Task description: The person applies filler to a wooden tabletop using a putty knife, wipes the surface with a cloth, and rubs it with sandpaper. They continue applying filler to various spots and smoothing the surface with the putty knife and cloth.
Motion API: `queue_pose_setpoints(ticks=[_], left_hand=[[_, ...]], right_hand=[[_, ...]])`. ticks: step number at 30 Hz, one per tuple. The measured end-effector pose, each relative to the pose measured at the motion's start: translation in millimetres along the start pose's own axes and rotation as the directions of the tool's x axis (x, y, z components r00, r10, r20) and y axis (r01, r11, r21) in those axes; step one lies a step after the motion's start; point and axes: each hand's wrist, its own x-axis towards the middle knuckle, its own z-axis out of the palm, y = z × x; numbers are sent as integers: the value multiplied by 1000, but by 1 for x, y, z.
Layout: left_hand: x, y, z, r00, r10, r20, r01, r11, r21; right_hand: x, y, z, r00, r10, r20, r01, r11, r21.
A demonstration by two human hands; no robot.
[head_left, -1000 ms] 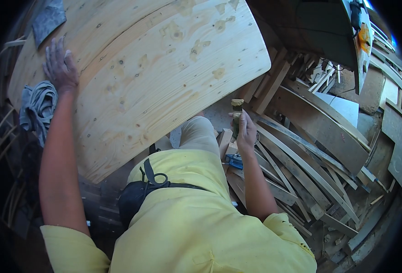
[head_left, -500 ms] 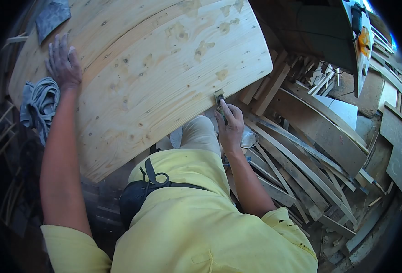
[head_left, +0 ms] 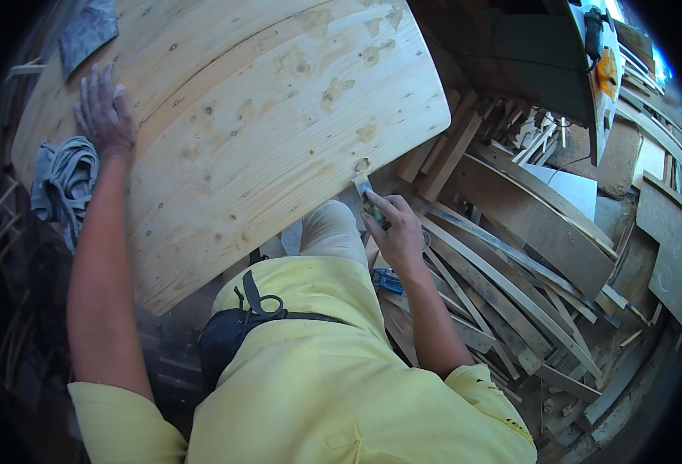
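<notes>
Putty knife (head_left: 367, 195) gripped in right hand (head_left: 395, 232) (blade at board (head_left: 263, 131) edge), left hand (head_left: 103, 116) flat on board

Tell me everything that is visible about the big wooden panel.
The wooden panel is a large, pale, pine-like board made of glued strips, with knots and several patches of tan filler. Its corners are rounded. It lies flat and fills the upper left of the view. The left hand rests flat on it. The right hand holds a small putty knife near its lower edge. A grey rag lies at its left edge.
</notes>
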Motion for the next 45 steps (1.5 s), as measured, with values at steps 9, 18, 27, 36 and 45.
queue_pose_setpoints(ticks=[9,18,27,36,45], left_hand=[[-1,-1,3,999,9,-31,-9,1000,-4],[-1,0,2,999,0,-38,0,1000,-10],[0,1,1,999,-8,-32,7,1000,-24],[0,2,1,999,-3,-37,3,1000,-14],[0,1,1,1000,-4,-25,4,1000,-6]], right_hand=[[16,-35,-21,977,185,108,-163,970,-182],[29,-36,-21,972,205,112,-185,969,-165],[46,-54,-21,945,288,153,-283,958,-49],[49,-33,-29,943,323,76,-323,946,-14],[50,-29,-45,873,480,88,-485,874,38]])
